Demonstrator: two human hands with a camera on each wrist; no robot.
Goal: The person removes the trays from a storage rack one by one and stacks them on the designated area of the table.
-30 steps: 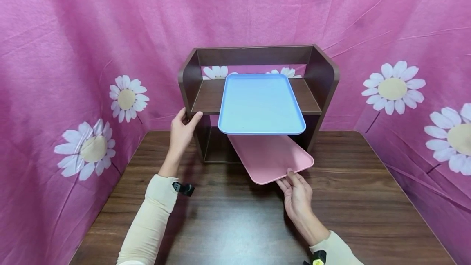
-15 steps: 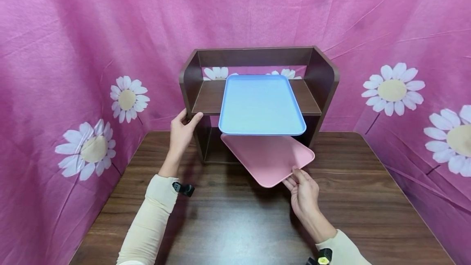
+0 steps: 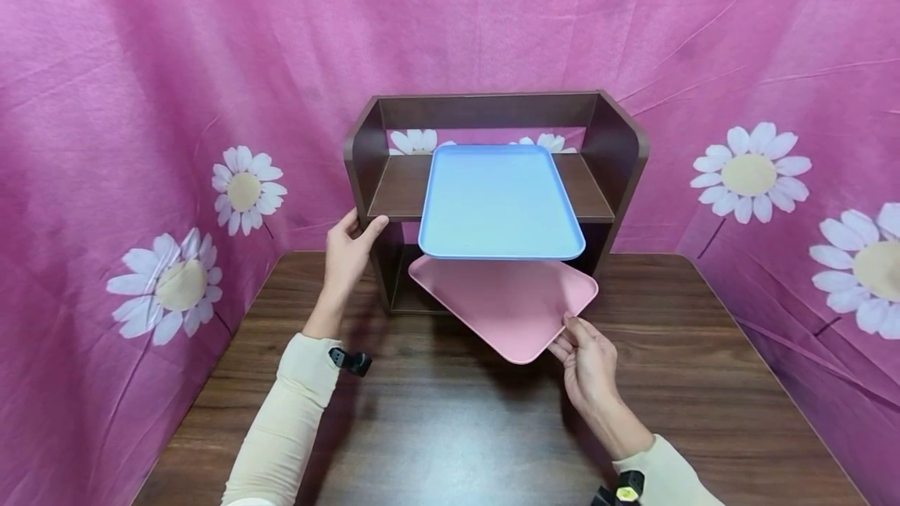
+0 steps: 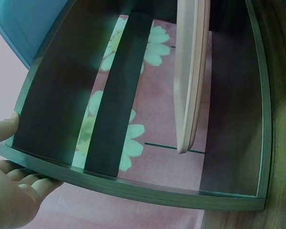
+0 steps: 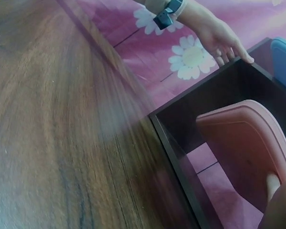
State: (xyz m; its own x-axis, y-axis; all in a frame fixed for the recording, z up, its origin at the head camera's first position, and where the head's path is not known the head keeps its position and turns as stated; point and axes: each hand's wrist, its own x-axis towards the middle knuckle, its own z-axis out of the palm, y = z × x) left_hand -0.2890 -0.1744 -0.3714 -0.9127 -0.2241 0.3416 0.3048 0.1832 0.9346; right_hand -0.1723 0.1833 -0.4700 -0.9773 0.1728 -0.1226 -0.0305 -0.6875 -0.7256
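A dark brown two-tier desk shelf [image 3: 622, 147] stands at the back of the table. My left hand [image 3: 346, 256] grips its left side panel, thumb at the front edge of the middle board and fingers behind the panel. My right hand [image 3: 592, 365] pinches the near right edge of a pink tray [image 3: 501, 303], thumb on top and fingers beneath. The tray sits askew in front of the lower compartment, one corner toward me, its back part hidden under a blue tray [image 3: 501, 201]. In the left wrist view, the pink tray [image 4: 188, 76] reaches in between the shelf's boards.
The blue tray lies on the middle board and juts out past its front edge, above the pink one. Wood-grain tabletop [image 3: 436, 428] spreads in front of the shelf. A pink curtain [image 3: 281, 61] with daisies hangs behind and at both sides.
My right hand has moved right and slightly toward me. The pink tray has turned with it, its near corner swinging right and its left corner outward. My left hand stays put.
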